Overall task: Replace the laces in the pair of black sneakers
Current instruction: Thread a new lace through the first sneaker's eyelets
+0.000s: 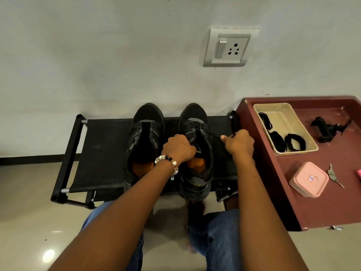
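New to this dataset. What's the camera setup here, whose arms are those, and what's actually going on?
There is no robot here. One wide-angle camera sits on a person's head and looks down, so the two arms are the wearer's own.

Two black sneakers stand on a black fabric rack by the wall. The left sneaker has no lace in it. The left hand, with a bead bracelet, grips the right sneaker at its tongue. The right hand pinches a black lace that runs from that shoe's eyelets.

To the right, a maroon table holds a beige tray with coiled black laces, a pink lidded box and a small black gadget.
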{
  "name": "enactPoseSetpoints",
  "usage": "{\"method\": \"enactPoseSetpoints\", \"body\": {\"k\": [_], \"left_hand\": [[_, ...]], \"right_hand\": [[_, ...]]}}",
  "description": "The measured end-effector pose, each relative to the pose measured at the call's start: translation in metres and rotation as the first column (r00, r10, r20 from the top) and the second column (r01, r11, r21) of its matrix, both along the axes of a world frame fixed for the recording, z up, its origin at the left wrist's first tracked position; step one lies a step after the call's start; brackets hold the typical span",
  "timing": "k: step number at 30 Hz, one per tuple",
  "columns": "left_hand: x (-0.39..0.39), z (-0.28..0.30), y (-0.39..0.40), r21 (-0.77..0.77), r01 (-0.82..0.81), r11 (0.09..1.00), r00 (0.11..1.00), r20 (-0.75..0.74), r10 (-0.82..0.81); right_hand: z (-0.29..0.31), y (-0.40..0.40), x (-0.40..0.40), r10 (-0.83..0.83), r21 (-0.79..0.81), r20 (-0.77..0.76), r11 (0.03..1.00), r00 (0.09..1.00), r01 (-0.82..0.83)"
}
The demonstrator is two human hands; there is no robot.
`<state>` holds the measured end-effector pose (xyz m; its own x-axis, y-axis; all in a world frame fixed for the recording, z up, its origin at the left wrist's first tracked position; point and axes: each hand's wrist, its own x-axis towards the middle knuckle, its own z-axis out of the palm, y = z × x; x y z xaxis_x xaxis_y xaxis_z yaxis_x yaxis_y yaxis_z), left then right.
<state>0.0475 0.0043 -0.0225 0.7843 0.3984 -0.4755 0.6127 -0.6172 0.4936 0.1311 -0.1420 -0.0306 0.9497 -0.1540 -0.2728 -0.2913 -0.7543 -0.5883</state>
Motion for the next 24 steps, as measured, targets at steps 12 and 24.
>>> {"method": "enactPoseSetpoints", "body": {"k": [12,24], "left_hand": [[-0.002,0.006,0.000,-0.003,0.013,1.000,1.000,0.013,-0.013],[-0.004,0.026,0.009,-0.125,0.001,0.992,1.000,0.026,0.002]], "right_hand": [[0.008,0.027,-0.008,0.185,0.149,0.098,0.969,0.978,-0.199],[0.030,0.013,0.000,-0.159,0.861,-0.135,0.470,0.978,0.195]]}}
